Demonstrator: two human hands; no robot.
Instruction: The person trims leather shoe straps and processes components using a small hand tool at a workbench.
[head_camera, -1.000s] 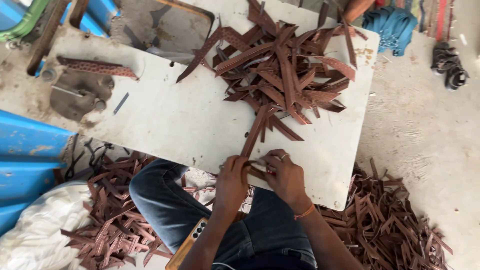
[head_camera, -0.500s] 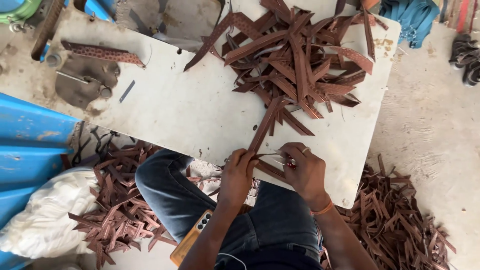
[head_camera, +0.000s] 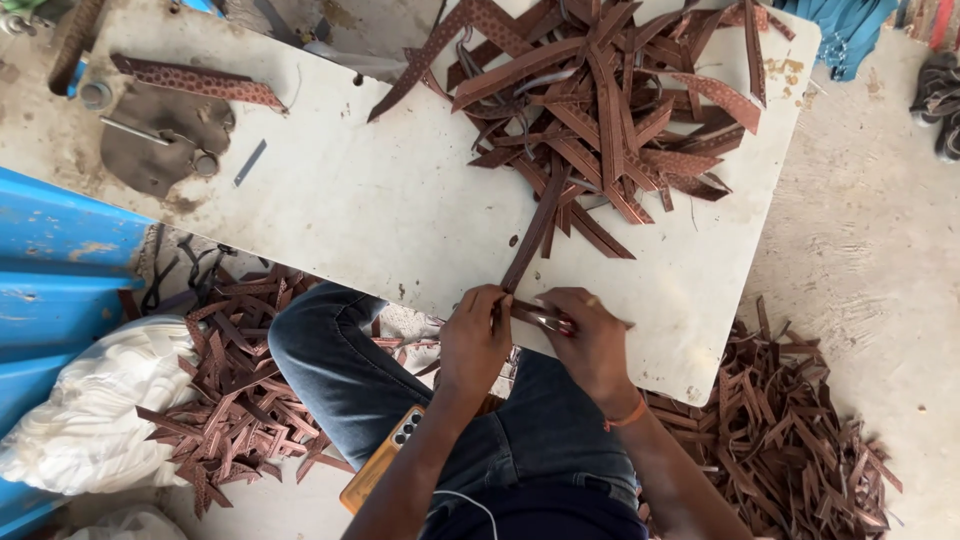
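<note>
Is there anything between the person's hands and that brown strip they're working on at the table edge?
Nothing visible. The left hand and right hand both already touch the near end of the brown strip, which lies on the white table running toward the pile of strips.

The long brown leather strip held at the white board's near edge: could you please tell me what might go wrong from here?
The long brown leather strip runs into the heap of brown leather strips, so pulling it may drag others off the white board. The left hand and right hand work at the board's edge, where pieces could drop.
</note>
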